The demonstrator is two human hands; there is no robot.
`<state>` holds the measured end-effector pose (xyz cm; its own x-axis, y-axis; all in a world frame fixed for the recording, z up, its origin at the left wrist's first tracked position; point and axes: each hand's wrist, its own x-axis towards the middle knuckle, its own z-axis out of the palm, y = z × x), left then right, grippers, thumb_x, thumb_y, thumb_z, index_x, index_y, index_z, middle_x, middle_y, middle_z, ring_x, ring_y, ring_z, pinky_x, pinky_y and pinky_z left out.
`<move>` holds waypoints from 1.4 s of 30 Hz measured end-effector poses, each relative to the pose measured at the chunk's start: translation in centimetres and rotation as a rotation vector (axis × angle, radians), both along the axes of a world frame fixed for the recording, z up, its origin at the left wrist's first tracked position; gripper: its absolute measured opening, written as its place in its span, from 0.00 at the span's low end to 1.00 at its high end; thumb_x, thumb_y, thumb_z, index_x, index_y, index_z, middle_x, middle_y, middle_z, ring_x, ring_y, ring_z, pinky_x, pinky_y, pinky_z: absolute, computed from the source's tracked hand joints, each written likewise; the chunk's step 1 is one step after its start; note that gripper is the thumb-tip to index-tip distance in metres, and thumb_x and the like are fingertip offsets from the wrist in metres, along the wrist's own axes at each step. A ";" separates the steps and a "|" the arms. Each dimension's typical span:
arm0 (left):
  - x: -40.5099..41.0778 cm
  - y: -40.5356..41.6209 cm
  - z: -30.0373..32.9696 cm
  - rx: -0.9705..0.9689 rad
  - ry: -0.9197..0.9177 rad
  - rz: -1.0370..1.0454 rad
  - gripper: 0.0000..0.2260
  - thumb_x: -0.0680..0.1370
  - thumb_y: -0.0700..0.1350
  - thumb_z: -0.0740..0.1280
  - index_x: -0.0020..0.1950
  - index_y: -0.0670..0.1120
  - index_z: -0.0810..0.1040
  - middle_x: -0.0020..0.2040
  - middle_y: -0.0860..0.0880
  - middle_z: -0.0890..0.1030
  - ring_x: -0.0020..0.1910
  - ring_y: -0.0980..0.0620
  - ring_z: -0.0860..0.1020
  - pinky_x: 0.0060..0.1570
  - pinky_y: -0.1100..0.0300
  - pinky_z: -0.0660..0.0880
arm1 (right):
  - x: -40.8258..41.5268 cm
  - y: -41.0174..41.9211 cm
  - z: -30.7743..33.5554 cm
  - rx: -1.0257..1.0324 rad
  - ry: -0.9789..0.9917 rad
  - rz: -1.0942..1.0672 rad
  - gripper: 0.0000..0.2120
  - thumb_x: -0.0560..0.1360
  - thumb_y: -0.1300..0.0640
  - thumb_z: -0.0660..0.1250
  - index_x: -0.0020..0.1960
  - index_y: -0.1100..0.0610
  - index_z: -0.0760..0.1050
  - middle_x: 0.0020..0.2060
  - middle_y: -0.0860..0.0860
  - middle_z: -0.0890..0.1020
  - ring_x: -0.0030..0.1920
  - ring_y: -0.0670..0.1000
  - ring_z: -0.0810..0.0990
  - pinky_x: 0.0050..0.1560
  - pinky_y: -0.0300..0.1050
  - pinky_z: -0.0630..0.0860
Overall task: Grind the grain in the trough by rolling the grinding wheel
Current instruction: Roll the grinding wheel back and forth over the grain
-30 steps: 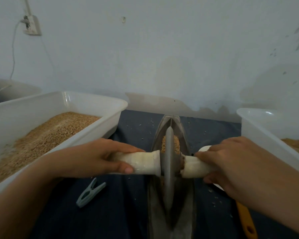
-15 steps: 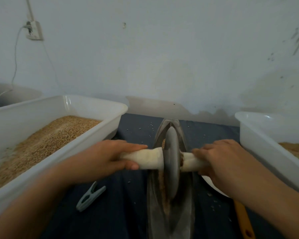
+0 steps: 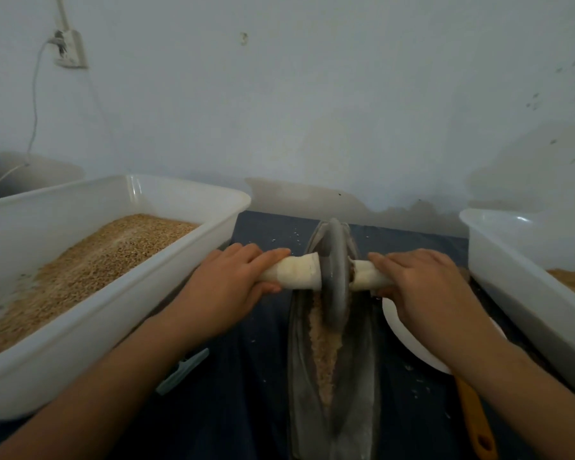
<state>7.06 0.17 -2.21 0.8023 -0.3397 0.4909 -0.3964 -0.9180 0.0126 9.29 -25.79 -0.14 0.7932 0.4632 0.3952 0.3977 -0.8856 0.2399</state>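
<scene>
A grey metal grinding wheel (image 3: pixel 335 277) stands upright in a long boat-shaped metal trough (image 3: pixel 362 376), near the trough's far end. A pale wrapped axle handle (image 3: pixel 299 273) runs through the wheel's middle. My left hand (image 3: pixel 233 287) grips the left end of the handle, and my right hand (image 3: pixel 422 287) grips the right end. Tan crushed grain (image 3: pixel 324 353) lies along the groove of the trough on the near side of the wheel.
A white plastic tub (image 3: pixel 166 273) of whole grain stands at the left, and another white tub (image 3: pixel 512 280) at the right. A white plate (image 3: pixel 402 330) and an orange handle (image 3: pixel 475 419) lie under my right forearm. A pale clothespin (image 3: pixel 183 370) lies on the dark cloth.
Both hands have pushed the wheel away from me along the trough toward its far end. Crushed grain now shows in the groove behind the wheel.
</scene>
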 end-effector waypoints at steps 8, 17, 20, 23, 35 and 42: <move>-3.1 2.4 3.2 -0.224 0.608 -0.282 0.21 0.72 0.62 0.62 0.65 0.71 0.65 0.56 0.64 0.77 0.55 0.65 0.74 0.56 0.65 0.71 | -4.0 0.1 2.8 -0.183 0.165 0.140 0.17 0.76 0.44 0.61 0.63 0.42 0.66 0.58 0.40 0.74 0.57 0.45 0.71 0.58 0.43 0.61; -2.3 0.9 2.1 -0.131 0.351 -0.153 0.20 0.76 0.55 0.63 0.66 0.67 0.63 0.51 0.65 0.75 0.49 0.66 0.72 0.48 0.72 0.66 | -2.5 0.3 2.2 -0.118 0.140 0.083 0.21 0.77 0.44 0.59 0.69 0.41 0.61 0.61 0.41 0.73 0.61 0.45 0.70 0.64 0.42 0.59; -0.7 0.0 0.5 -0.017 0.070 0.000 0.23 0.79 0.55 0.60 0.73 0.59 0.59 0.58 0.55 0.73 0.54 0.57 0.70 0.54 0.61 0.68 | -0.6 0.3 0.9 -0.022 0.039 0.020 0.25 0.79 0.47 0.58 0.74 0.42 0.55 0.67 0.40 0.69 0.66 0.45 0.66 0.66 0.40 0.53; -0.3 0.0 0.4 -0.023 0.044 -0.030 0.24 0.78 0.54 0.61 0.73 0.59 0.60 0.58 0.54 0.74 0.54 0.57 0.70 0.54 0.60 0.68 | -0.7 0.2 0.6 0.000 0.041 0.015 0.24 0.78 0.47 0.58 0.73 0.43 0.57 0.66 0.41 0.71 0.65 0.46 0.67 0.66 0.41 0.53; -4.0 2.3 4.2 -0.238 0.687 -0.316 0.20 0.73 0.59 0.64 0.64 0.69 0.69 0.54 0.68 0.78 0.52 0.68 0.75 0.51 0.71 0.71 | -5.1 0.3 4.3 -0.237 0.241 0.186 0.21 0.77 0.42 0.59 0.68 0.43 0.62 0.61 0.42 0.73 0.60 0.45 0.71 0.59 0.40 0.63; -0.8 0.7 0.8 -0.081 0.275 0.008 0.22 0.78 0.55 0.59 0.72 0.59 0.61 0.59 0.54 0.74 0.53 0.57 0.71 0.55 0.59 0.69 | -1.0 0.7 0.8 0.027 0.039 0.046 0.25 0.75 0.51 0.66 0.71 0.46 0.65 0.63 0.46 0.75 0.62 0.50 0.71 0.64 0.46 0.59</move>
